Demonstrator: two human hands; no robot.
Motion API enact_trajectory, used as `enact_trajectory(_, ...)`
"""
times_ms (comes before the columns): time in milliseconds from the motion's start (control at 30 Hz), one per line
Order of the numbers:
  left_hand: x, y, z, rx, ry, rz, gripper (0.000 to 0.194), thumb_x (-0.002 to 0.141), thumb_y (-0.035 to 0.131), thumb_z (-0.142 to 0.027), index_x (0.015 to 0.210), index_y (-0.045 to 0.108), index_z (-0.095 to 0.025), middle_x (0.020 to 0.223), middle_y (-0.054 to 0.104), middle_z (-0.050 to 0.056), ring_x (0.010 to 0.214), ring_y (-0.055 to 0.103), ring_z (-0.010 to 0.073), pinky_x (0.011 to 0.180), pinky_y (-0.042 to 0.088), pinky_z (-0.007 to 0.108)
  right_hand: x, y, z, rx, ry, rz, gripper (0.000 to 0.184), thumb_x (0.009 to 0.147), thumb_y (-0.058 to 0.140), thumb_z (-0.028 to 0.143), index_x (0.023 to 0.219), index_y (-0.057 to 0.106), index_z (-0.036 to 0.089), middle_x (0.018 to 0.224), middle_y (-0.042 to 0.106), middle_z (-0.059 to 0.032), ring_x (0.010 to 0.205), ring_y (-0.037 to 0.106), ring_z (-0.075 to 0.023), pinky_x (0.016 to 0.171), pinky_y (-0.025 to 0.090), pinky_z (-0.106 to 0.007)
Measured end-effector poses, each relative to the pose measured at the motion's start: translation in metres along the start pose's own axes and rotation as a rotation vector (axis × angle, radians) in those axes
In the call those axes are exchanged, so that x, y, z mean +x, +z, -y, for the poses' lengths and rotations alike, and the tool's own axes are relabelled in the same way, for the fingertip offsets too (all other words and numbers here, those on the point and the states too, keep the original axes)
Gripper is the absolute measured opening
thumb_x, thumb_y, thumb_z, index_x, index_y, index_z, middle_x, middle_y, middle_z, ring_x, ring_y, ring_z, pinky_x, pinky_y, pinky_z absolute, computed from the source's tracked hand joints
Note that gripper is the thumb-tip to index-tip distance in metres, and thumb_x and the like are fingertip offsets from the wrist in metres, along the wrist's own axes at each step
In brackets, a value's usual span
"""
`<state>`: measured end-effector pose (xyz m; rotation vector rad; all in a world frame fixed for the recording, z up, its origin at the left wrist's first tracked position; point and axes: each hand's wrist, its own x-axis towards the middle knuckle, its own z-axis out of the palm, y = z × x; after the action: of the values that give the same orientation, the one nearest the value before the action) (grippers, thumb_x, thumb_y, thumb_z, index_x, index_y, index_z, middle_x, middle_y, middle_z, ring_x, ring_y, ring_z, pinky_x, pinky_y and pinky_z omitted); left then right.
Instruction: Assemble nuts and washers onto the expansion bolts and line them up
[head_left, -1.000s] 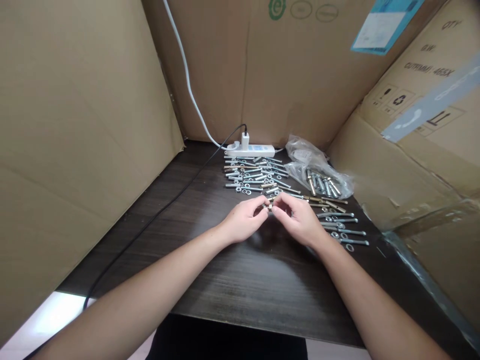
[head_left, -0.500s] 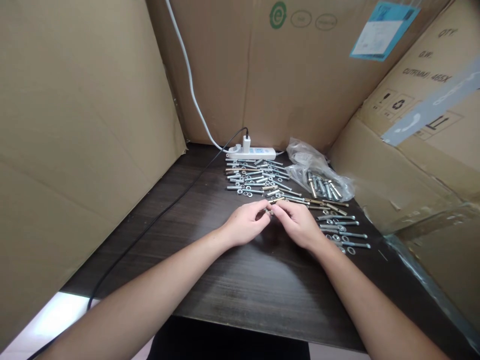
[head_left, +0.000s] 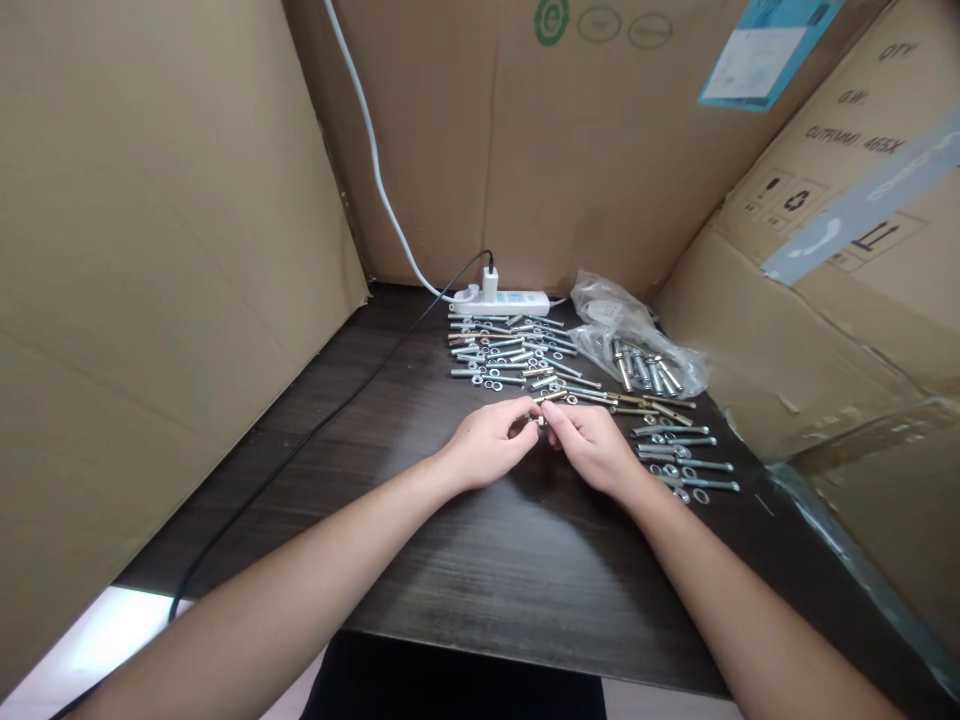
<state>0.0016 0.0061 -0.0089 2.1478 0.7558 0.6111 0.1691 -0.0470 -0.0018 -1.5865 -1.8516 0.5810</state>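
Observation:
Over the dark table, the fingertips of my left hand (head_left: pixel 491 440) and my right hand (head_left: pixel 596 442) meet in a pinch. A small shiny metal nut (head_left: pixel 540 421) shows between them, gripped by my left thumb and fingers. My right thumb and index finger are pressed together just beside it; what they hold is mostly hidden. A brass-coloured metal sleeve (head_left: pixel 553 396) shows just past the fingertips; I cannot tell whether it is held or lies on the table. Beyond my hands lie rows of bolts (head_left: pixel 510 344), sleeves, nuts and washers.
More bolts and washers (head_left: pixel 686 465) lie right of my right hand. A clear plastic bag (head_left: pixel 622 335) holds several bolts. Behind the rows is a white power strip (head_left: pixel 510 302). A black cable (head_left: pixel 330 413) crosses the table's left. Cardboard boxes (head_left: pixel 427 150) wall three sides.
My fingers have shifted slightly at the pinch, and the nut shows more plainly between them. The whole view has moved a little; the laid-out hardware stays as it was.

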Motion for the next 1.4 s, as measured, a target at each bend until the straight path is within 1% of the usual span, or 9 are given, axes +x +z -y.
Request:
enact_trajectory(100,0.0001,-0.0006,-0.0002,-0.004,-0.01,-0.003,0.017,0.09,0.042,-0.027,0.089,0.058,-0.019,0.081,0.061,-0.001,0.074,0.054,0.0131,0.07,0.041,0.023,0.0003,-0.0035,0.0015,-0.033,-0.019,-0.043,0.033,0.091,0.041,0.037,0.066,0.049,0.018,0.063,0.054,0.0004,0.059,0.048,-0.0128,0.06,0.035,-0.025)
enact_trajectory(233,0.0002,-0.0006,0.0005,-0.019,-0.014,-0.01,0.017,0.089,0.043,-0.026,0.092,0.058,-0.018,0.085,0.062,-0.001,0.076,0.055,0.0132,0.073,0.042,0.023,-0.0001,-0.0051,0.0046,-0.041,-0.057,-0.04,0.014,0.083,0.052,0.029,0.075,0.051,0.018,0.069,0.056,0.0009,0.061,0.048,-0.0127,0.058,0.035,-0.024)
enact_trajectory(300,0.0001,-0.0006,0.0005,-0.027,-0.011,-0.016,0.017,0.089,0.044,-0.027,0.091,0.058,-0.018,0.085,0.062,0.0,0.076,0.054,0.0135,0.072,0.042,0.023,-0.0004,-0.0033,0.005,-0.027,-0.068,-0.027,0.015,0.084,0.051,0.029,0.073,0.05,0.018,0.068,0.054,0.001,0.062,0.047,-0.0124,0.058,0.035,-0.024)
enact_trajectory(400,-0.0002,-0.0007,-0.0001,-0.039,-0.007,-0.024,0.018,0.089,0.044,-0.028,0.09,0.059,-0.017,0.083,0.062,0.001,0.075,0.054,0.0137,0.072,0.042,0.024,-0.0004,0.0002,0.004,-0.012,-0.07,-0.007,0.026,0.088,0.046,0.032,0.067,0.045,0.018,0.063,0.05,0.0015,0.059,0.044,-0.0116,0.058,0.034,-0.024)
enact_trajectory(567,-0.0001,-0.0008,-0.0004,-0.039,-0.01,-0.036,0.02,0.09,0.043,-0.028,0.088,0.059,-0.017,0.081,0.062,0.001,0.075,0.054,0.0144,0.071,0.043,0.024,-0.0001,0.002,0.0019,-0.006,-0.019,0.034,0.04,0.093,0.037,0.04,0.06,0.041,0.018,0.056,0.044,0.0023,0.053,0.039,-0.0107,0.055,0.03,-0.025)
enact_trajectory(700,0.0002,0.0005,0.0013,-0.034,-0.017,-0.032,0.019,0.089,0.044,-0.03,0.088,0.059,-0.017,0.081,0.062,0.001,0.074,0.054,0.0144,0.07,0.043,0.024,-0.0002,-0.0006,0.0036,-0.032,-0.014,0.006,0.035,0.092,0.042,0.04,0.064,0.045,0.018,0.06,0.049,0.0016,0.057,0.044,-0.0115,0.058,0.033,-0.025)
enact_trajectory(1000,0.0006,0.0021,0.0089,-0.015,-0.017,-0.035,0.019,0.09,0.044,-0.033,0.094,0.056,-0.019,0.082,0.062,-0.001,0.074,0.055,0.0138,0.069,0.042,0.024,-0.001,-0.0021,0.0063,0.027,-0.075,-0.012,0.007,0.085,0.051,0.026,0.085,0.052,0.019,0.074,0.055,0.0009,0.064,0.049,-0.0124,0.058,0.038,-0.024)
enact_trajectory(1233,-0.0007,0.0011,0.0056,-0.004,-0.002,-0.032,0.018,0.091,0.042,-0.032,0.094,0.055,-0.019,0.083,0.061,-0.001,0.073,0.054,0.0133,0.067,0.041,0.023,-0.0001,-0.0023,0.0075,-0.005,-0.079,0.03,0.014,0.089,0.045,0.028,0.079,0.048,0.019,0.07,0.052,0.0017,0.063,0.046,-0.0126,0.061,0.037,-0.026)
enact_trajectory(1400,-0.0022,0.0002,0.0019,0.029,0.022,-0.026,0.016,0.09,0.043,-0.031,0.087,0.054,-0.018,0.076,0.057,-0.002,0.066,0.049,0.0118,0.061,0.037,0.023,-0.0002,-0.0016,0.0067,-0.015,-0.063,0.037,0.02,0.09,0.043,0.031,0.074,0.045,0.02,0.067,0.05,0.0022,0.061,0.045,-0.0122,0.06,0.035,-0.025)
